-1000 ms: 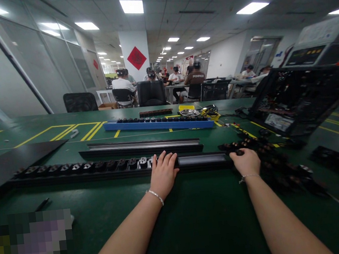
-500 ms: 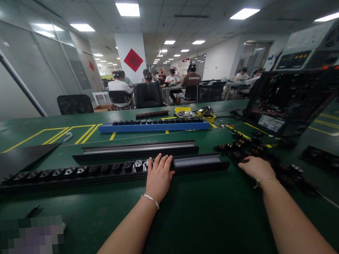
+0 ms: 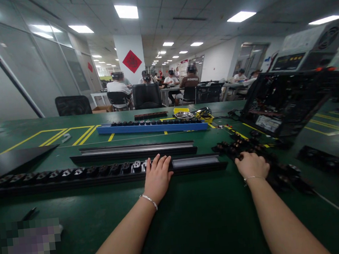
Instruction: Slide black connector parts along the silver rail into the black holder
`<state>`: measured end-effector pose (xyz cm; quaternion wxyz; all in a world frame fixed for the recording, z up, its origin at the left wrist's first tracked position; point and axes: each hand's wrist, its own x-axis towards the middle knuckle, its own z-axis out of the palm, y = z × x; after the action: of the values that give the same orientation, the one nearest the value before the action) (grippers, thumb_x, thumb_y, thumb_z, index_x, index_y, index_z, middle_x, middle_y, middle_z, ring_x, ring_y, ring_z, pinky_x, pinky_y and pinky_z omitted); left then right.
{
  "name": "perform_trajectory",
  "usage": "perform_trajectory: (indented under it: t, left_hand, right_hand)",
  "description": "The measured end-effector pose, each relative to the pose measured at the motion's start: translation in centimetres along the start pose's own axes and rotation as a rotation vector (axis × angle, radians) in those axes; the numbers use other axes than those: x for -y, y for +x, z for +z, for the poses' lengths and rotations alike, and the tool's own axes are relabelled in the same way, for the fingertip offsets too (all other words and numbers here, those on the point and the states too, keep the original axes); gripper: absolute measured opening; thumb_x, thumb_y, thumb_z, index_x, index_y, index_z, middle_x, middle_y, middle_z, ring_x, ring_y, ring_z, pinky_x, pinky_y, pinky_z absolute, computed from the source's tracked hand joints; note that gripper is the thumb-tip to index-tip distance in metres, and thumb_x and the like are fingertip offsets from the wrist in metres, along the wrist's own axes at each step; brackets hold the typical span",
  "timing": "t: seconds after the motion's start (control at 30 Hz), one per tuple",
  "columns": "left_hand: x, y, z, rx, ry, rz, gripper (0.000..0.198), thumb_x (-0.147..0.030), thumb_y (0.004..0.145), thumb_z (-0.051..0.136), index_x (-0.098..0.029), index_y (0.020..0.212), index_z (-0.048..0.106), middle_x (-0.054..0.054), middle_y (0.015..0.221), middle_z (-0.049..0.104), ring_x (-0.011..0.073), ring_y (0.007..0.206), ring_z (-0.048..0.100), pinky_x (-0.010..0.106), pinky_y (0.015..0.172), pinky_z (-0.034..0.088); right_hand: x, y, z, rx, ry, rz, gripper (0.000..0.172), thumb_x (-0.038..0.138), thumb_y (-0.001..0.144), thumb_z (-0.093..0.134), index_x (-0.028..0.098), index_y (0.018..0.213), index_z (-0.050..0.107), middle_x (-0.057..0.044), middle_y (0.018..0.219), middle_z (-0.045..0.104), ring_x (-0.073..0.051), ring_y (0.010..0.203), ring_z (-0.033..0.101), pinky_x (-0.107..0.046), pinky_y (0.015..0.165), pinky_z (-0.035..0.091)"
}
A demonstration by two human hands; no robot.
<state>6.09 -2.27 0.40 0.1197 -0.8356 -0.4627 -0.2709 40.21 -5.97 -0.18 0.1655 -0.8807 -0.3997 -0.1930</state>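
Observation:
A long black rail (image 3: 197,169) lies across the green table, with a row of black socket-like modules (image 3: 103,171) seated along it. Over the row's right end rests my left hand (image 3: 158,178), fingers stretched out and slightly spread, covering the modules beneath. Right of it, the rail's channel shows bare pale metal. My right hand (image 3: 252,165) is beyond the rail's right end, at the edge of a pile of loose black parts (image 3: 257,146). Its fingers are curled closed around a small black part (image 3: 242,156), mostly hidden by the hand.
Behind the rail lies another black rail (image 3: 136,151), then a blue rail (image 3: 154,127) carrying black modules. A metal dish (image 3: 184,114) and an open computer case (image 3: 271,109) stand farther back. A dark pen-like object (image 3: 30,213) lies front left. People sit at tables beyond.
My right hand has shifted slightly left and up at the pile, and its fingers have curled in on a dark part. My left hand stays on the row of modules.

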Motion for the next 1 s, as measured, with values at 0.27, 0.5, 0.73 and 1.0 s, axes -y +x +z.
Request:
perform_trajectory:
  t: [0.27,0.5,0.73,1.0]
  left_hand:
    - [-0.1,-0.1,-0.1,-0.003,0.001,-0.006,0.047,-0.032,0.082,0.052,-0.024,0.128,0.044,0.007,0.126,0.054,0.0248,0.126,0.037,0.051,0.107,0.021]
    - [0.0,-0.1,0.0,-0.004,-0.007,-0.012,0.048,-0.03,0.081,0.052,-0.024,0.128,0.043,0.006,0.127,0.053,0.0242,0.126,0.036,0.05,0.108,0.021]
    - [-0.1,-0.2,0.0,-0.004,-0.022,-0.01,0.047,-0.032,0.083,0.049,-0.024,0.129,0.042,0.006,0.128,0.052,0.0243,0.127,0.034,0.051,0.108,0.02]
    - [1.1,0.2,-0.8,-0.092,-0.016,-0.105,0.04,-0.037,0.088,0.038,-0.02,0.122,0.05,0.007,0.129,0.052,0.024,0.128,0.033,0.049,0.108,0.017]
  right_hand:
    - [1.3,0.1,0.6,-0.034,0.117,-0.363,0.028,0.022,0.076,0.047,0.032,0.089,0.07,-0.004,0.117,0.052,-0.025,0.108,0.037,-0.041,0.085,0.035]
    - [1.6,1.1,2.4,0.05,0.04,-0.416,0.031,0.025,0.078,0.045,0.034,0.098,0.067,-0.004,0.122,0.049,-0.025,0.116,0.032,-0.044,0.09,0.032]
    - [1.9,2.4,3.3,-0.087,0.097,-0.457,0.033,0.022,0.078,0.039,0.027,0.098,0.065,-0.006,0.116,0.053,-0.023,0.114,0.035,-0.044,0.094,0.026]
    - [2.2,1.8,0.0,-0.258,0.334,-0.163,0.03,0.041,0.08,0.041,0.017,0.072,0.056,-0.01,0.079,0.056,-0.022,0.081,0.047,-0.034,0.076,0.035]
